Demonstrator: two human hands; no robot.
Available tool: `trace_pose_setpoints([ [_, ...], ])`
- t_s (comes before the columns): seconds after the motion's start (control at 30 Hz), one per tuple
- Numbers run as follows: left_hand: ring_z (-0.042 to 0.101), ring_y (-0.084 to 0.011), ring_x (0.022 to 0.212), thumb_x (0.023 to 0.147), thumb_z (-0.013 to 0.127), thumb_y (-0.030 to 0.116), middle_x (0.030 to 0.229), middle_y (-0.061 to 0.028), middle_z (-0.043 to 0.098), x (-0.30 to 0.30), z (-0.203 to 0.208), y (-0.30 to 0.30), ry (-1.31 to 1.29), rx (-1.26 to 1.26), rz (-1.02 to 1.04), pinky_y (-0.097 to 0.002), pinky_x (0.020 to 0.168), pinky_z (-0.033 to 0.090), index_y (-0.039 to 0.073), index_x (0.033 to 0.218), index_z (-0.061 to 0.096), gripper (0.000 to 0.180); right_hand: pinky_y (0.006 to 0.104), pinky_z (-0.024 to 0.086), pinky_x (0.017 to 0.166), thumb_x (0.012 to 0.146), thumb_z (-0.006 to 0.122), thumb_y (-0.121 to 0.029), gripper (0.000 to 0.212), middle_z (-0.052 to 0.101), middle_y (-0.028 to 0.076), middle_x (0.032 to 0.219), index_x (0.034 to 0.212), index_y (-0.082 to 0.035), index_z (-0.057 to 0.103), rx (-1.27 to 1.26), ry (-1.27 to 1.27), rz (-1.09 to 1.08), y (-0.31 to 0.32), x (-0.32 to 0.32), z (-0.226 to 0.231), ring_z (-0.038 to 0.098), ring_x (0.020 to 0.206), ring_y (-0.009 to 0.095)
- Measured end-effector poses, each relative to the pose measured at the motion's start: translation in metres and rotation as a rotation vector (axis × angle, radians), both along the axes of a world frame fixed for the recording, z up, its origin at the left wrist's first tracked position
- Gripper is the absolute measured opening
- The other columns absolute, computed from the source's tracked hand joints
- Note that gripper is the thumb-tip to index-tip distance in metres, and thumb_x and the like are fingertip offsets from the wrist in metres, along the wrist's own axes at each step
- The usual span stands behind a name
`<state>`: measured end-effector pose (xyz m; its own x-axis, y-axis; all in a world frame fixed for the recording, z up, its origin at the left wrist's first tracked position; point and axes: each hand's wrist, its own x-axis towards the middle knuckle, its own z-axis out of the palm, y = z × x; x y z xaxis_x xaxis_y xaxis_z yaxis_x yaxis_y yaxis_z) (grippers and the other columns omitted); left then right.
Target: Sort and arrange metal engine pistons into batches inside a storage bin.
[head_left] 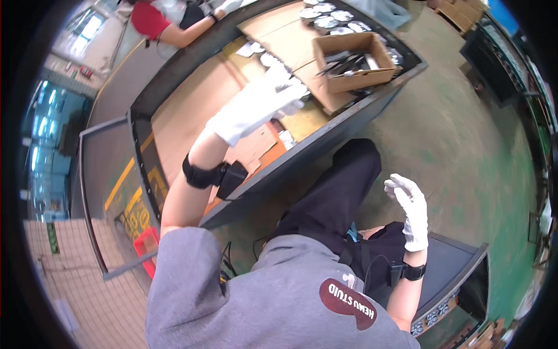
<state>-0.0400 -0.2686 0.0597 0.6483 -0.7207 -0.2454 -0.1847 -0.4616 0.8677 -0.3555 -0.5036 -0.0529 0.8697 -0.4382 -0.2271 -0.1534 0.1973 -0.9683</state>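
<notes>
My left hand (256, 104), in a white glove, reaches into a large dark metal bin (325, 131). Its fingers are beside the edge of a cardboard sheet (282, 35); the glove hides whether they grip anything. Silvery metal parts (268, 59) lie close to that hand, and more of them (328, 22) sit in rows at the bin's far end. An open cardboard box (354, 81) with dark, thin pieces in it stands on the sheet. My right hand (410, 209), also gloved in white, hovers beside my knee with bent fingers apart and nothing in them.
A co-worker's bare arm in a red sleeve (154, 26) reaches to the bin's far side. A metal frame (87, 192) sticks out at the bin's left end. A grey bench (444, 267) holding metal parts beneath stands at my right. Dark racks (494, 58) line the right.
</notes>
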Motion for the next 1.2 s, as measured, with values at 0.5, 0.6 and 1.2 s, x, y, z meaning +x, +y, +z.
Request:
trace_pose_setpoints([
  [0.5, 0.066, -0.0189, 0.075, 0.093, 0.050, 0.033, 0.089, -0.0067, 0.074, -0.064, 0.036, 0.074, -0.176, 0.193, -0.179, -0.0338, 0.074, 0.053, 0.004, 0.097, 0.076, 0.039, 0.0274, 0.048, 0.096, 0.097, 0.056, -0.001, 0.028, 0.069, 0.009, 0.119, 0.124, 0.000, 0.065, -0.301, 0.197, 0.509, 0.087, 0.047, 0.048, 0.064, 0.107, 0.014],
  [0.6, 0.071, -0.0199, 0.084, 0.092, 0.053, 0.037, 0.093, -0.0112, 0.075, -0.059, 0.033, 0.070, 0.030, 0.176, -0.217, -0.0309, 0.079, 0.054, 0.003, 0.098, 0.076, 0.042, 0.0280, 0.048, 0.095, 0.098, 0.055, -0.004, 0.027, 0.070, 0.008, 0.117, 0.124, 0.000, 0.065, -0.288, 0.184, 0.428, 0.070, 0.034, 0.029, 0.064, 0.106, 0.015],
  [1.2, 0.054, -0.0130, 0.068, 0.096, 0.059, 0.045, 0.077, -0.0035, 0.060, 0.091, -0.111, 0.028, -0.035, 0.344, -0.106, -0.0293, 0.066, 0.049, 0.004, 0.099, 0.070, 0.042, 0.0310, 0.051, 0.095, 0.101, 0.055, -0.013, 0.033, 0.068, 0.014, 0.117, 0.131, 0.000, 0.059, -0.164, 0.195, -0.020, 0.040, 0.029, 0.030, 0.066, 0.100, 0.016],
])
